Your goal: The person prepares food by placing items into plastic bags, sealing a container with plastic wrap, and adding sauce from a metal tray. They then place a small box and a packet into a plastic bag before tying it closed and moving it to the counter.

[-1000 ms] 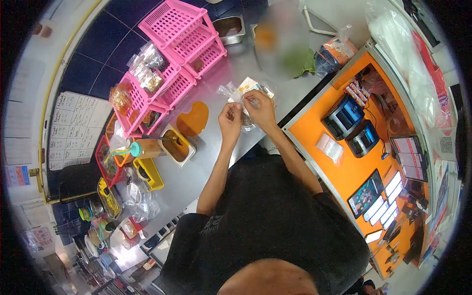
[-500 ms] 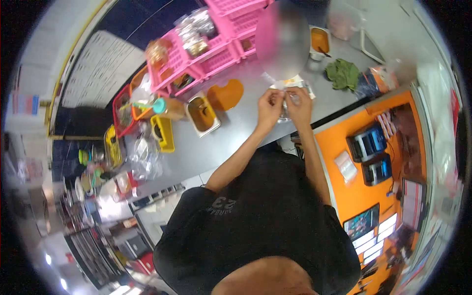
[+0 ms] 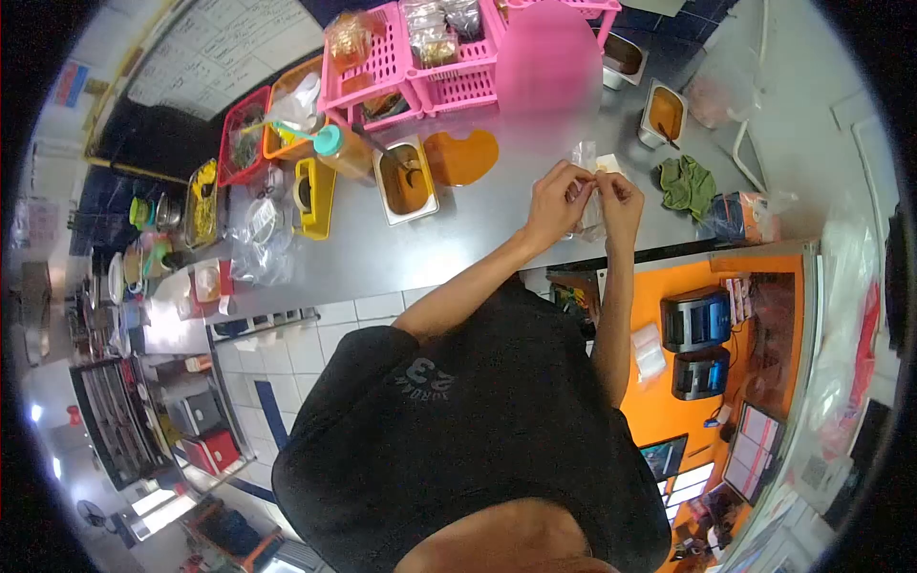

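Observation:
Both hands meet above the metal counter (image 3: 315,263), fingers pinched together over a small clear plastic bag (image 3: 590,222). My left hand (image 3: 556,208) grips the bag's upper edge from the left. On the other side, my right hand (image 3: 621,201) pinches the same edge, its fingertips almost touching those of the left. The lower part of the bag hangs below the fingers; what it contains cannot be made out. Just beyond the fingertips lies a white piece, perhaps paper or packaging (image 3: 607,164).
Left of the hands stand a metal pan of brown sauce (image 3: 406,181), a spilled orange puddle (image 3: 463,156), a squeeze bottle (image 3: 344,151) and a yellow holder (image 3: 315,199). Pink baskets (image 3: 458,88) stand behind. Rightward are another sauce pan (image 3: 664,115) and a crumpled green cloth or leaf (image 3: 686,186).
The view has shifted, so the hands now appear further right and slightly lower. Both keep pinching the plastic bag, with the fingertips still close together.

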The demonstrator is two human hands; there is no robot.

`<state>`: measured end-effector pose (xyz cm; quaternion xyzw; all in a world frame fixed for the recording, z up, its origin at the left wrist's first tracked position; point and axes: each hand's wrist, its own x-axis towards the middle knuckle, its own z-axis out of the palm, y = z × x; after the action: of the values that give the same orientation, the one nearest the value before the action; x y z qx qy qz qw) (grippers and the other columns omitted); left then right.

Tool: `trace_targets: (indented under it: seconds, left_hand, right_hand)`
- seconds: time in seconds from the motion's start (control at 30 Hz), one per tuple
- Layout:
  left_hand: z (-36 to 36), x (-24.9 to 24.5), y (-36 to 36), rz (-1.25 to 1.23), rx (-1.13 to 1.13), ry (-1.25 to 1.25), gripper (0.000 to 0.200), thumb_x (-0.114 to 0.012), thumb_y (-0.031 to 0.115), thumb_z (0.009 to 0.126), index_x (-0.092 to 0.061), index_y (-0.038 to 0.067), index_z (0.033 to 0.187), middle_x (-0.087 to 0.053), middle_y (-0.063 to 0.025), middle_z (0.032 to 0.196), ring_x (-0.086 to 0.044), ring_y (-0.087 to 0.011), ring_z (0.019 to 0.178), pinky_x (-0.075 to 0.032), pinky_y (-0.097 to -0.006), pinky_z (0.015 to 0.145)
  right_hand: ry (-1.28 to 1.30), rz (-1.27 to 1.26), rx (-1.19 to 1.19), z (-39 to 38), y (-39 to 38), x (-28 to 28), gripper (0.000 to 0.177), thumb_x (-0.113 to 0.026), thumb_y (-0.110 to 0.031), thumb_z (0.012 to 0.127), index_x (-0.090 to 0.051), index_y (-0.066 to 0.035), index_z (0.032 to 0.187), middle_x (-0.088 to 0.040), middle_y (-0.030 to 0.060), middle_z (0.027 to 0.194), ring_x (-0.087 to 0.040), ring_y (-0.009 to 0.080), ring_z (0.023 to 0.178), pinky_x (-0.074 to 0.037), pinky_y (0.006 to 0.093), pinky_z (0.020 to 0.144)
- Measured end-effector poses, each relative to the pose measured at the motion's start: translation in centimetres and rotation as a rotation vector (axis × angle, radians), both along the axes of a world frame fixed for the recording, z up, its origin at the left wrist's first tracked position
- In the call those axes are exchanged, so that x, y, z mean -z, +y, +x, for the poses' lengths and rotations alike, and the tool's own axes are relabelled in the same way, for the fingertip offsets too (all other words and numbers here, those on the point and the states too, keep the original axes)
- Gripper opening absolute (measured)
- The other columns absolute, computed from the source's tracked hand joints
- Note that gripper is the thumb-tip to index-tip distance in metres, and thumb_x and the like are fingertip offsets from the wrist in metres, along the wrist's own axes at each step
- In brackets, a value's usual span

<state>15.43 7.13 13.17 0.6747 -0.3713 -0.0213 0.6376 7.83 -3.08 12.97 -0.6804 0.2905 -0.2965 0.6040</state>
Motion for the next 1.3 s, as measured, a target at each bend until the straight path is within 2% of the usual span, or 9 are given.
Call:
trace_targets:
  seconds: [0.3, 0.57, 0.73, 0.83, 0.9, 1.0, 1.07, 1.17, 1.3]
  left_hand:
    - [1.2, 1.5, 0.4, 0.085, 0.032, -0.155, 0.015, -0.069, 0.006, 0.079, -0.058, 0.003, 0.088, -0.057, -0.0095, 0.082, -0.06, -0.0257, 0.069, -0.048, -0.037, 0.06]
    - [1.8, 1.3, 1.6, 0.136, 0.108, -0.044, 0.017, -0.067, 0.007, 0.081, -0.058, 0.002, 0.094, -0.058, -0.0101, 0.082, -0.062, -0.0261, 0.072, -0.049, -0.0353, 0.063]
    - [2.1, 1.0, 1.2, 0.178, 0.059, 0.22, 0.018, -0.064, 0.016, 0.086, -0.061, 0.003, 0.098, -0.06, -0.0112, 0.082, -0.061, -0.0274, 0.068, -0.049, -0.037, 0.063]
    - [1.8, -0.7, 0.2, 0.238, 0.123, 0.111, 0.021, -0.061, 0.021, 0.088, -0.063, 0.006, 0.103, -0.059, -0.01, 0.081, -0.06, -0.0272, 0.069, -0.048, -0.0367, 0.063]
    - [0.9, -2.1, -0.1, 0.246, 0.187, 0.056, 0.022, -0.061, 0.023, 0.089, -0.063, 0.008, 0.105, -0.06, -0.0093, 0.082, -0.062, -0.0275, 0.072, -0.049, -0.0369, 0.065]
    - [-0.3, -4.4, 0.5, 0.082, 0.214, -0.263, 0.02, -0.06, 0.022, 0.089, -0.064, 0.01, 0.105, -0.061, -0.0081, 0.085, -0.063, -0.0273, 0.079, -0.05, -0.0357, 0.068]
    - [-0.4, -5.6, 2.7, 0.107, 0.212, -0.216, 0.016, -0.06, 0.019, 0.089, -0.066, 0.008, 0.099, -0.061, -0.0084, 0.087, -0.063, -0.0252, 0.083, -0.05, -0.034, 0.069]
    - [0.8, -4.9, 7.7, 0.154, 0.197, 0.002, 0.014, -0.059, 0.013, 0.089, -0.066, 0.008, 0.099, -0.062, -0.0086, 0.089, -0.063, -0.0219, 0.083, -0.049, -0.0314, 0.068]
    - [4.2, 0.1, 16.0, 0.304, -0.213, 0.162, 0.013, -0.059, 0.012, 0.087, -0.067, 0.007, 0.097, -0.065, -0.0114, 0.093, -0.064, -0.026, 0.08, -0.05, -0.0353, 0.07]
  right_hand:
    - [0.002, -0.235, 0.187, -0.2, 0.9, -1.9, 0.018, -0.066, -0.016, 0.088, -0.066, 0.001, 0.082, -0.059, 0.001, 0.068, -0.046, 0.0077, 0.063, -0.039, 0.0251, 0.061]
    - [-0.072, -0.159, 0.077, -2.4, 3.3, -2.8, 0.014, -0.062, -0.011, 0.089, -0.065, 0.002, 0.091, -0.065, 0.0089, 0.088, -0.058, 0.0155, 0.089, -0.043, 0.0291, 0.087]
    - [0.245, -0.797, -0.032, -2.1, 3.1, -1.9, 0.038, -0.07, -0.021, 0.081, -0.059, 0.002, 0.109, -0.059, 0.0184, 0.114, -0.05, 0.0361, 0.113, -0.039, 0.0444, 0.095]
    - [0.443, -0.904, 0.056, -0.8, 2.1, 0.6, 0.032, -0.068, -0.02, 0.081, -0.06, 0.002, 0.103, -0.059, 0.0185, 0.104, -0.051, 0.0378, 0.107, -0.039, 0.0464, 0.093]
    - [0.265, -0.921, 0.131, -0.6, 1.8, 1.8, 0.023, -0.066, -0.017, 0.083, -0.059, 0.001, 0.095, -0.057, 0.0131, 0.092, -0.056, 0.029, 0.094, -0.043, 0.0407, 0.084]
    - [-0.167, -0.268, 0.098, -1.0, 0.9, 1.2, 0.012, -0.061, -0.008, 0.085, -0.058, -0.001, 0.094, -0.054, 0.0032, 0.087, -0.054, 0.0128, 0.08, -0.046, 0.0268, 0.071]
    - [-0.038, -0.751, 0.215, -3.1, -3.4, 2.2, 0.013, -0.062, -0.005, 0.087, -0.064, 0.003, 0.096, -0.064, 0.0108, 0.091, -0.06, 0.0184, 0.085, -0.048, 0.0324, 0.076]
    - [-0.026, -0.768, 0.379, -5.1, -6.0, -1.2, 0.013, -0.064, -0.008, 0.088, -0.066, 0.004, 0.093, -0.066, 0.0138, 0.087, -0.062, 0.023, 0.081, -0.048, 0.0344, 0.075]
    - [0.11, -0.692, 0.49, -6.3, -10.4, -2.6, 0.019, -0.065, -0.013, 0.088, -0.066, 0.005, 0.095, -0.068, 0.0148, 0.088, -0.062, 0.0241, 0.081, -0.048, 0.035, 0.076]
